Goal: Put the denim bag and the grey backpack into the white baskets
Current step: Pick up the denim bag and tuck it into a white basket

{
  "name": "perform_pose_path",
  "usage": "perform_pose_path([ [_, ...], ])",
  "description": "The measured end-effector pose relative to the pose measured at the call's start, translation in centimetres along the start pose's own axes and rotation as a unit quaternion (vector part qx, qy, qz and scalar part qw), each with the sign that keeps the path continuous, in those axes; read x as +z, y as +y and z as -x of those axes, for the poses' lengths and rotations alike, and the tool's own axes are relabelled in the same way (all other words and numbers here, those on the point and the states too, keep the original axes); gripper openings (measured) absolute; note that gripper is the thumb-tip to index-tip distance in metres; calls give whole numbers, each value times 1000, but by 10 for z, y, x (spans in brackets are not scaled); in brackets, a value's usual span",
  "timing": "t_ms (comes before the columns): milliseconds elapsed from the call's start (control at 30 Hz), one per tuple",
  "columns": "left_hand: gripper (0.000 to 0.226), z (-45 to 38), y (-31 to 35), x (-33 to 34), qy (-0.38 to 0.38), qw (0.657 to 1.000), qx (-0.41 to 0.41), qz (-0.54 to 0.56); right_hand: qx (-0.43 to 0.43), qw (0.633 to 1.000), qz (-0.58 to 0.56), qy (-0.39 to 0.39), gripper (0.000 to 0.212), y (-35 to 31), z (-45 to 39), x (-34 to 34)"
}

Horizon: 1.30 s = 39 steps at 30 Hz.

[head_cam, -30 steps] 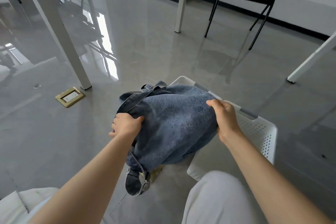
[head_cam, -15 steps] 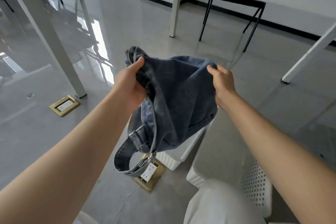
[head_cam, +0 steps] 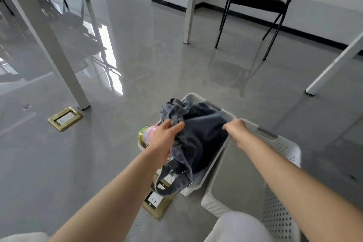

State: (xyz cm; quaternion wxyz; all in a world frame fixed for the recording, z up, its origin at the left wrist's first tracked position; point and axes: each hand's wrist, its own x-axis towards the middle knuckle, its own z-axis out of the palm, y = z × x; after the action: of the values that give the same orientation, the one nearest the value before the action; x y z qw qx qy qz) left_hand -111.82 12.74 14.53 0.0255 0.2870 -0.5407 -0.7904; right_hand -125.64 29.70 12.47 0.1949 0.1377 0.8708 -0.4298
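Note:
The denim bag lies crumpled inside the left white basket on the floor, its strap hanging over the near rim. My left hand grips the bag's left edge and my right hand pinches its right edge. A second white basket stands just to the right, touching the first, with only bare bottom showing. The grey backpack is not in view.
A colourful pink and green item peeks out at the left basket's left side. Two brass floor sockets sit in the grey floor. White table legs and a black chair stand around.
The bag, held up in the air half a second ago, has come down into the left basket. Both hands lowered with it and still hold its edges.

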Motion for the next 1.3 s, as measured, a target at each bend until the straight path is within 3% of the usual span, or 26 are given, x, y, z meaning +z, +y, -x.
perform_pose_path([
  [167,26,5,-36,22,-51,966,66,-246,12,986,-70,-151,55,-41,22,18],
  [267,19,4,-51,34,-93,889,126,-430,7,981,-38,-191,71,-69,35,28],
  [367,29,8,-59,40,-112,823,167,-532,-1,972,97,-215,80,-74,35,43],
  [433,34,10,-65,37,-122,785,206,-572,-9,962,178,-208,64,-66,36,49],
  [533,33,15,-71,25,-162,726,239,-624,-37,966,231,-110,55,-43,29,52],
  [567,34,17,-71,20,-176,731,247,-611,-41,972,214,-83,58,-37,26,52],
  [633,30,22,-70,9,-155,799,255,-522,-46,987,151,-35,54,-34,20,45],
  [700,24,23,-66,-8,-39,887,218,-406,-63,995,75,23,45,-44,16,33],
  [767,40,17,-70,-25,75,920,166,-346,-105,992,6,74,35,-60,17,14],
  [900,110,4,-83,-38,37,857,50,-512,-157,975,-121,105,5,-85,37,-14],
  [967,125,0,-85,-27,16,827,61,-558,-143,966,-190,103,12,-91,48,-22],
  [1033,132,-2,-82,-11,17,815,74,-574,-124,953,-258,96,15,-96,57,-29],
  [1167,131,-10,-70,13,63,822,124,-552,-118,934,-327,87,16,-106,72,-45],
  [1300,119,-30,-74,21,72,764,173,-617,-135,917,-363,93,14,-111,80,-59],
])
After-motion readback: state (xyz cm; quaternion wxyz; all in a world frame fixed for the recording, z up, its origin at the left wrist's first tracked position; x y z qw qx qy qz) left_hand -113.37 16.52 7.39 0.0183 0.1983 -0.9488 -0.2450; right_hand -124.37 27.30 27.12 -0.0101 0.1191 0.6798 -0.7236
